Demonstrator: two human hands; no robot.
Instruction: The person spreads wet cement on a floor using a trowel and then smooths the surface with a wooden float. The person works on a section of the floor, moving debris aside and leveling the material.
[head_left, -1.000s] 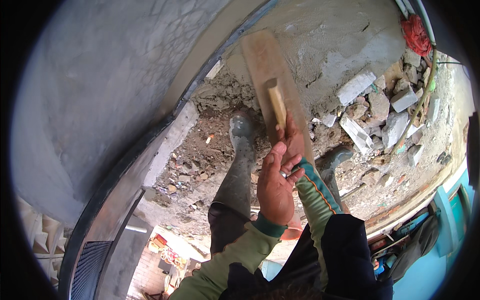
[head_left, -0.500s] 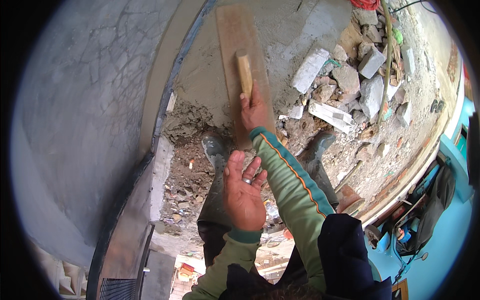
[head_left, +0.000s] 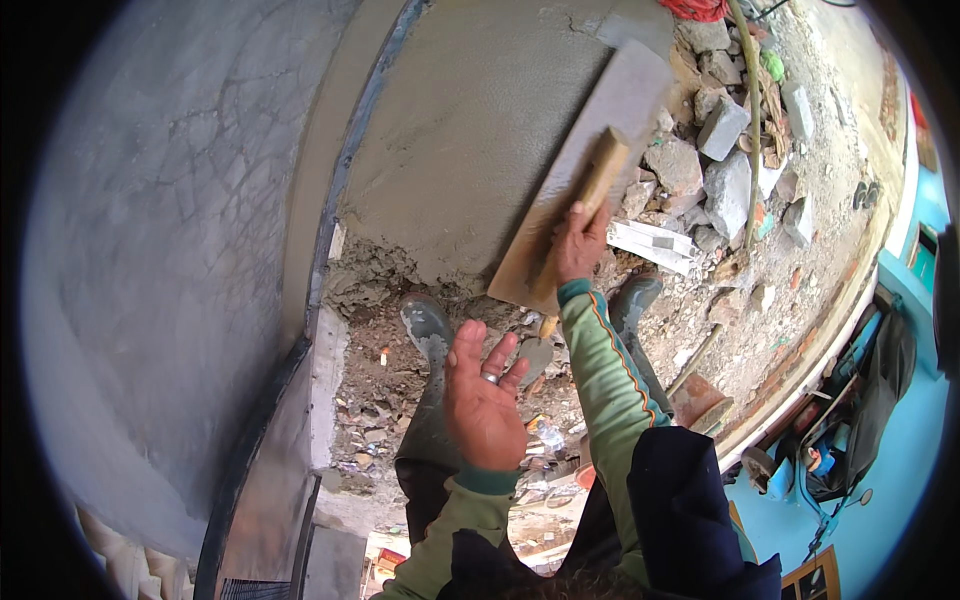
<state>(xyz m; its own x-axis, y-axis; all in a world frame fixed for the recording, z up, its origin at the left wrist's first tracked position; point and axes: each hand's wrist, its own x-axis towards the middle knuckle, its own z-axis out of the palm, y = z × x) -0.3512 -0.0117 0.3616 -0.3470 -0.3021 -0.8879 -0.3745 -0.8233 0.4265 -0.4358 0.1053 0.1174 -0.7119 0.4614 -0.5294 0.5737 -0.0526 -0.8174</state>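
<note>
My right hand (head_left: 580, 243) grips the wooden handle of a long rectangular float (head_left: 545, 215). The float lies tilted across the right side of the wet grey concrete (head_left: 455, 130), its far end pointing up and right beside the rubble. With its palm turned up and fingers apart, my left hand (head_left: 484, 395) hangs in the air above the debris and holds nothing; a ring is on one finger. A small trowel (head_left: 537, 353) with a wooden handle lies on the ground between my boots, partly hidden by my right arm and the float.
Broken concrete chunks (head_left: 727, 190) and a white broken piece (head_left: 652, 245) lie to the right, with a long pole (head_left: 750, 110) across them. A dark-edged grey wall (head_left: 200, 200) borders the concrete on the left. My rubber boots (head_left: 428, 325) stand on loose debris. A motorbike (head_left: 830, 450) is at the lower right.
My right hand has swung the float to the right and turned it from nearly upright to slanting. The concrete it covered now shows smooth, and the trowel has come into view. My left hand barely moved.
</note>
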